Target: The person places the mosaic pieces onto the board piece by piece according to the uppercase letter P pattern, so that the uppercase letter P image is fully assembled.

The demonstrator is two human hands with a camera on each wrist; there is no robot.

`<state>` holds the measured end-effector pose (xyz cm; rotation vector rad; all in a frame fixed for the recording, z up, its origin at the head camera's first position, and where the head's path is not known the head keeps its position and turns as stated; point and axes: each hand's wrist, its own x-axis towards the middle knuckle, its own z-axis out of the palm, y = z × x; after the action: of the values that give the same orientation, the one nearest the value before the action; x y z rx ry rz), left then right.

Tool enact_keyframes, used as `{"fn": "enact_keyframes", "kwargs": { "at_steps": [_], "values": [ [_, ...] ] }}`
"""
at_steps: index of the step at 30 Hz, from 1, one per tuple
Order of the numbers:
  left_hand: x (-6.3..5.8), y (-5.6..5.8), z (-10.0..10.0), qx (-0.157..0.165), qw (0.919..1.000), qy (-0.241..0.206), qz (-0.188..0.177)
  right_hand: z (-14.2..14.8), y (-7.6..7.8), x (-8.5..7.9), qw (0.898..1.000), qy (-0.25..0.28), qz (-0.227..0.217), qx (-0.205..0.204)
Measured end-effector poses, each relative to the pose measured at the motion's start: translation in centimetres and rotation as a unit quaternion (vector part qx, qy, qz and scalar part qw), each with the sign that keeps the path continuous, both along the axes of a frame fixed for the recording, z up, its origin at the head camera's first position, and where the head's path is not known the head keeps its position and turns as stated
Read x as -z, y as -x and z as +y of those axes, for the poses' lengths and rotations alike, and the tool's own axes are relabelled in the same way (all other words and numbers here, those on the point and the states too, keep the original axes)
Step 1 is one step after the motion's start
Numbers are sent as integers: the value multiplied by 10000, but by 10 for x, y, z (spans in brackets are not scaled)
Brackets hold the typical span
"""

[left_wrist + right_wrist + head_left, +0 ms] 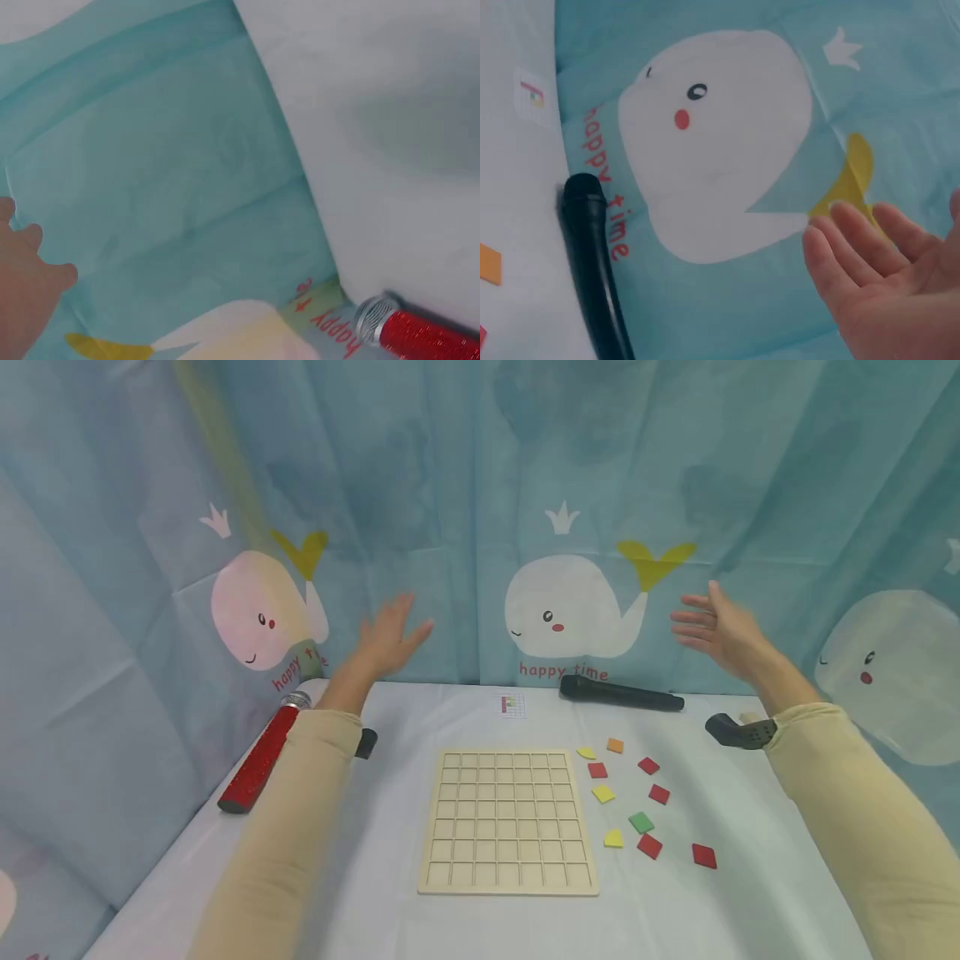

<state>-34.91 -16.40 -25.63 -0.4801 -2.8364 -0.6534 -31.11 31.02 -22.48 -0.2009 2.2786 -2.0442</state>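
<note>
Both hands are raised in front of the whale curtain, above the far part of the table, and hold nothing. The left hand [386, 637] is a little blurred, with its fingers spread; in the left wrist view only part of that hand [30, 292] shows. The right hand [718, 625] has its fingers extended and its thumb up; the right wrist view shows its palm [900, 285]. Below them lies a pale wooden grid board [507, 810]. To the board's right are scattered small tiles: several red tiles [649, 846], a green tile [641, 822], yellow pieces [603, 793] and an orange tile [615, 745].
A red glittery microphone [262, 760] lies at the left beside the left sleeve. A black microphone [621, 693] lies along the back edge. Near it is a small printed grid card [512, 705]. Black devices [738, 732] sit at the wrists. The curtain [450, 527] hangs behind the table.
</note>
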Motion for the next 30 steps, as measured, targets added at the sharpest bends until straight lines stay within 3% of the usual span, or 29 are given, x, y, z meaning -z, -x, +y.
{"fn": "enact_keyframes", "kwargs": {
  "at_steps": [4, 7, 11, 16, 25, 30],
  "values": [
    [15, -5, 2, 249, 9993, -285, -40, 8, -8, 19, 9949, 853, -310, -443],
    [28, -9, 6, 443, 9972, -593, -80, 13, -14, 35, 9856, 1353, -370, -940],
    [48, -14, 10, 883, 9903, -1047, -222, 13, -19, 59, 9769, 1617, -387, -1341],
    [74, -22, 4, 1226, 9816, -1280, -716, 2, -24, 85, 9787, 1438, -497, -1382],
    [124, -32, 7, 1127, 9781, -829, -1538, -13, -39, 124, 9801, 1046, -615, -1568],
    [144, -40, 8, 1216, 9692, -713, -2020, -20, -48, 141, 9775, 752, -731, -1829]
  ]
}}
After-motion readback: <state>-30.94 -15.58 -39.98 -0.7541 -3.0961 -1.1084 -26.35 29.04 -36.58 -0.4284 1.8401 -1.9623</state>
